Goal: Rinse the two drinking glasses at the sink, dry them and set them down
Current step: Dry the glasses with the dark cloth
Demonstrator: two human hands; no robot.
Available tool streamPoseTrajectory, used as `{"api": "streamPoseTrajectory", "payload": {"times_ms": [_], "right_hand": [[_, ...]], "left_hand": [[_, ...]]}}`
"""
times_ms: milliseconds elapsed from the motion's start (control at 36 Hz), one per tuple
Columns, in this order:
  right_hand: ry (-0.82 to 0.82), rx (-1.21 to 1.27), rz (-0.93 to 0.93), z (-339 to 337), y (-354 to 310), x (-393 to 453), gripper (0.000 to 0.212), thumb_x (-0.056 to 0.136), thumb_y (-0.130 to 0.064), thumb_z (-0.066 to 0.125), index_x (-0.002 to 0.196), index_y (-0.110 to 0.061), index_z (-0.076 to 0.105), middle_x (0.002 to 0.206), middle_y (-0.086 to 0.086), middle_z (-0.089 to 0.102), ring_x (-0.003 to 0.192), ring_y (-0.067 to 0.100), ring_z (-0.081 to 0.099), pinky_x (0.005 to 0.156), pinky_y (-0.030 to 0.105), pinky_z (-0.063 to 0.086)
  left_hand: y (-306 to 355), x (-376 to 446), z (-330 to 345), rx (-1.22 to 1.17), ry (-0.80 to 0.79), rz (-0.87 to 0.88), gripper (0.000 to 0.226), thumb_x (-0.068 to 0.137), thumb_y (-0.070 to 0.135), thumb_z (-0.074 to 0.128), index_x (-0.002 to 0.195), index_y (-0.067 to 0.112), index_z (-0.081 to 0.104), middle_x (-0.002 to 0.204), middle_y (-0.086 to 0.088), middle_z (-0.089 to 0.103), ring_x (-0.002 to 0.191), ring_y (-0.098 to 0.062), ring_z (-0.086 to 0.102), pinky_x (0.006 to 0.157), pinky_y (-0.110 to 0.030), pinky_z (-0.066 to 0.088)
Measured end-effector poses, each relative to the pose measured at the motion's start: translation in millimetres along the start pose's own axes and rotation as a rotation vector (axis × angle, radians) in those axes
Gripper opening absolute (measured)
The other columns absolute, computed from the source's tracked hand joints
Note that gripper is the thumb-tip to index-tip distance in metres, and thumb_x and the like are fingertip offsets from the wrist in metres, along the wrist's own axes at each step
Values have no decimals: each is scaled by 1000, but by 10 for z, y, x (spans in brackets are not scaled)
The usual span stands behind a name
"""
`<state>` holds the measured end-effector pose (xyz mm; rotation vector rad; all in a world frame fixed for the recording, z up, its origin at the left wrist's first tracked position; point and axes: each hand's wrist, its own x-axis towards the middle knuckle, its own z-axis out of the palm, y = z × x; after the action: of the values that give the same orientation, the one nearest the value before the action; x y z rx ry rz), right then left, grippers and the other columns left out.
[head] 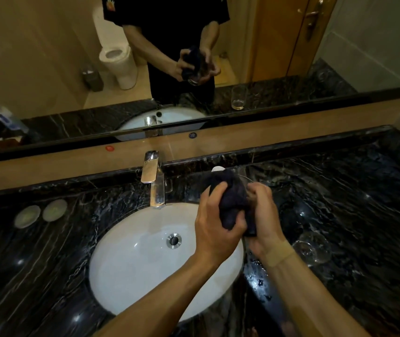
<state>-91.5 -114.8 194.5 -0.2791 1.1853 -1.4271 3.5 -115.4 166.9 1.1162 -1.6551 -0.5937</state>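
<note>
A dark cloth [233, 203] is bunched between both hands above the right edge of the basin, and it appears to be wrapped around a drinking glass: the glass itself is almost wholly hidden in the direct view, but in the mirror [48, 57] a clear base can be made out below the cloth. The left hand [216, 227] is closed over the cloth from the near side, while the right hand [264, 220] is clasped around the cloth's right side, presumably on the wrapped glass. A second glass [312, 248] is seen standing on the black marble counter [364, 215] just right of the right wrist, apart from both hands.

Drying is judged to be under way on one glass. Whether the standing glass has already been dried cannot be told. Setting down of the held glass is left to do.

The white sink [133, 263] is seen without standing water, its drain stopper [174, 240] exposed, and no stream is visible under the faucet [154, 181]. Water droplets are scattered on the counter near the basin's right rim. In the mirror, the standing glass seems to be empty.
</note>
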Motion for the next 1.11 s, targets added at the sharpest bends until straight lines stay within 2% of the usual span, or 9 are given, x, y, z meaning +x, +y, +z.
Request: {"api": "streamPoseTrajectory", "payload": {"times_ms": [194,361,472,556,667,778,861,972,1111], "right_hand": [[-295,153,137,-112,-241,40,44,92,-14,36,60,-17,66,65,1,63,64,14,62,67,31,45],[-355,9,246,-152,-365,83,36,90,-41,50,105,-10,61,93,8,64,80,20,65,71,35,48],[-118,89,167,4,-170,19,50,91,-62,48,67,-21,61,68,2,65,62,17,66,68,34,51],[-93,-25,47,9,18,-4,55,84,-67,54,103,-16,62,93,8,72,81,20,73,70,39,59],[-91,-126,71,-21,32,2,60,81,-60,64,124,-19,58,117,10,70,104,25,70,81,42,59],[-104,-79,110,-79,53,31,43,83,-47,53,102,-12,69,97,7,71,88,22,67,70,34,50],[-188,72,149,-136,-17,9,33,92,-31,43,85,-11,68,80,9,69,78,21,64,73,34,48],[-269,99,200,-237,-128,61,37,83,-28,43,110,-11,61,100,14,69,102,31,57,94,42,41],[-323,269,269,-223,-219,37,40,90,-23,34,95,-5,68,88,9,72,80,21,69,74,32,55]], "left_hand": [[-31,3,-102,-176,-28,-6,65,71,33,59,132,39,38,121,15,56,103,-1,60,86,-16,48],[11,59,-112,-230,-34,-76,58,77,38,56,133,33,41,122,34,54,103,2,60,84,-15,48],[57,93,-67,-173,18,-123,59,77,37,58,134,30,42,121,34,54,107,5,59,86,-15,48],[67,72,-24,-107,59,-151,60,77,36,59,135,33,41,123,19,55,108,-3,60,88,-20,50],[6,7,6,-5,21,-51,62,78,31,62,135,31,38,127,-4,55,114,-15,56,93,-23,49],[-63,-37,-12,-29,-33,27,67,76,29,63,136,33,33,124,-15,55,110,-25,58,87,-26,51],[-97,-80,-51,-73,-49,34,68,73,29,64,135,33,35,123,-6,57,107,-19,59,86,-21,50],[-98,-126,-106,-144,-82,-62,68,68,35,61,131,43,35,120,22,54,98,0,59,81,-12,48],[-44,8,-134,-196,-114,-51,61,72,35,60,130,39,42,124,36,53,110,6,57,91,-17,47]]}}
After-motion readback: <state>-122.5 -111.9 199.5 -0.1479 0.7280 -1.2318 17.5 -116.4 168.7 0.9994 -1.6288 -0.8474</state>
